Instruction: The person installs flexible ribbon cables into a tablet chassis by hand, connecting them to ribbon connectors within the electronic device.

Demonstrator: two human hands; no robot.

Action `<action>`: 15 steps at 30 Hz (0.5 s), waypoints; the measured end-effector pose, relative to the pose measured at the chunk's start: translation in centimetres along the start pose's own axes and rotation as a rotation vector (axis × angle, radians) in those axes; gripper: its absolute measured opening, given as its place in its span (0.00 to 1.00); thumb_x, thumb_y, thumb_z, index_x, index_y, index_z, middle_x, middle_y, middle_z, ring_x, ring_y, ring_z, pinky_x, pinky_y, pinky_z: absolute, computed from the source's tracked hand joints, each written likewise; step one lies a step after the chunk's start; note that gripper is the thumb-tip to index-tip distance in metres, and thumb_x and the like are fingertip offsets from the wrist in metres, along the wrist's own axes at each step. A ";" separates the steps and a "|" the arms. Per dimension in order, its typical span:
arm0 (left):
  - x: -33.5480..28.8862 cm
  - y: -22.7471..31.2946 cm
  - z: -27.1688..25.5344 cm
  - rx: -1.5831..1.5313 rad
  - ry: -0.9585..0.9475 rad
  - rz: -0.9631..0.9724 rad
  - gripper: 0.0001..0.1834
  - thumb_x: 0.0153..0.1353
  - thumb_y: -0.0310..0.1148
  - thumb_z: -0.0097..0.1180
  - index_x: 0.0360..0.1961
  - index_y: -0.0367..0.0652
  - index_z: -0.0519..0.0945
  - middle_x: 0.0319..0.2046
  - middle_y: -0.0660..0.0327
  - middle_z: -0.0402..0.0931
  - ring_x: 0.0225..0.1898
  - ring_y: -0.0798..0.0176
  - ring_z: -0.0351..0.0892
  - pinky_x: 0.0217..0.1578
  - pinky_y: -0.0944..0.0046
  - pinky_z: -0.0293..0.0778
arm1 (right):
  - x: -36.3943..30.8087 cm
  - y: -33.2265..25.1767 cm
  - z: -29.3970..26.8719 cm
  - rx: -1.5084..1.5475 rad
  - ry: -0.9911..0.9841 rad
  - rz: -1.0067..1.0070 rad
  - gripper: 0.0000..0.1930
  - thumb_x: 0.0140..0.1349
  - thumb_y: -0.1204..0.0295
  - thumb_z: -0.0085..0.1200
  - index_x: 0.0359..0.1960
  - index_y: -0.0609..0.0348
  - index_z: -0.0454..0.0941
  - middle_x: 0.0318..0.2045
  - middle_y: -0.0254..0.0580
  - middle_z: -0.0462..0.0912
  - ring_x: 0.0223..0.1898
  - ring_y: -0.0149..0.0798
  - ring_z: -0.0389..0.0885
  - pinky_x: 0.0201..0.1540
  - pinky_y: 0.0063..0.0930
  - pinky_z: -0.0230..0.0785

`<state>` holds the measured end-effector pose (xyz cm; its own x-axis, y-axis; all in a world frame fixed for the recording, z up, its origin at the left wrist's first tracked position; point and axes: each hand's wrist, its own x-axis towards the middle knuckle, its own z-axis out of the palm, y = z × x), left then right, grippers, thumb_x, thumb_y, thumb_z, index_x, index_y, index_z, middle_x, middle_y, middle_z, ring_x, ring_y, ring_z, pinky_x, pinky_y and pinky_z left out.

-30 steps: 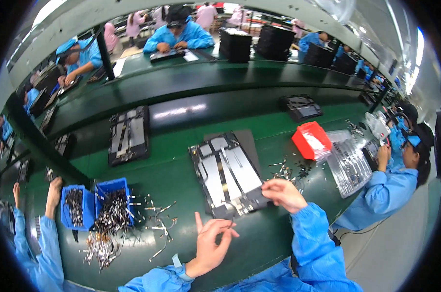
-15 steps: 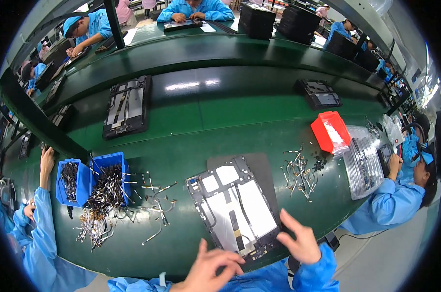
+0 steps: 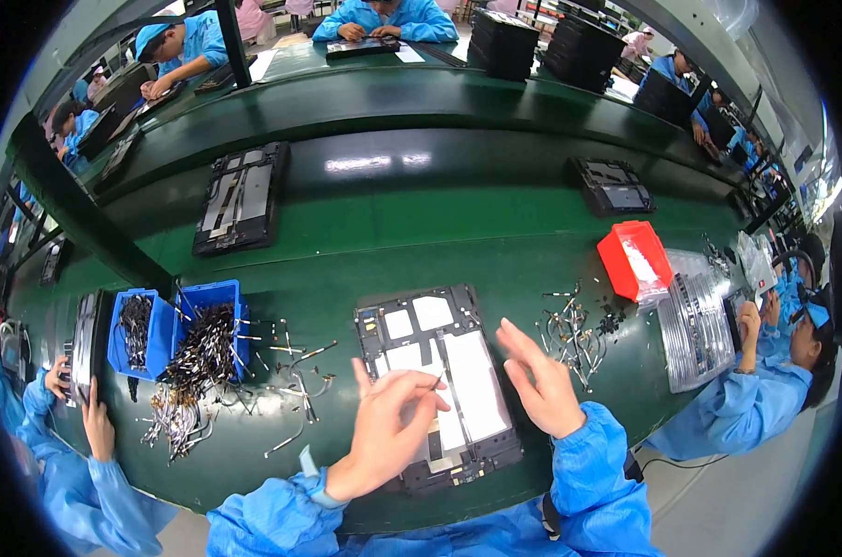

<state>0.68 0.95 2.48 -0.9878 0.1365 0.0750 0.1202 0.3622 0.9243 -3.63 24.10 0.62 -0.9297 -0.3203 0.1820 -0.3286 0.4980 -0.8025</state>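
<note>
Panel [image 3: 439, 371] lower edge hidden beneath both hands [image 3: 467, 408]
</note>
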 end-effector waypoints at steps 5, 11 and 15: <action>-4.1 1.5 -2.0 0.196 -0.059 0.054 0.10 0.55 0.27 0.55 0.40 0.44 0.80 0.27 0.72 0.84 0.40 0.64 0.82 0.66 0.39 0.52 | 0.9 -5.6 0.4 -0.207 -0.152 -0.562 0.25 0.47 0.81 0.57 0.51 0.57 0.80 0.38 0.40 0.79 0.35 0.40 0.80 0.36 0.29 0.76; -5.8 1.3 -1.7 0.132 -0.101 0.050 0.09 0.56 0.32 0.60 0.39 0.45 0.82 0.28 0.68 0.83 0.38 0.65 0.81 0.58 0.52 0.66 | 1.6 -5.8 2.8 0.009 -0.304 -0.505 0.19 0.51 0.81 0.59 0.47 0.61 0.82 0.36 0.39 0.80 0.35 0.36 0.81 0.35 0.27 0.77; -7.3 1.0 -3.2 0.645 0.083 0.280 0.16 0.56 0.44 0.61 0.39 0.45 0.81 0.36 0.66 0.79 0.41 0.63 0.79 0.46 0.61 0.73 | 3.0 -6.2 4.7 0.357 -0.410 0.093 0.09 0.60 0.78 0.59 0.42 0.61 0.85 0.31 0.41 0.84 0.33 0.30 0.83 0.35 0.20 0.76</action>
<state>7.67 -2.63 4.05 -0.9124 0.2428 0.3296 0.3801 0.8015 0.4617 -3.64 16.28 3.46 -0.7876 -0.6112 -0.0784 -0.1046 0.2580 -0.9605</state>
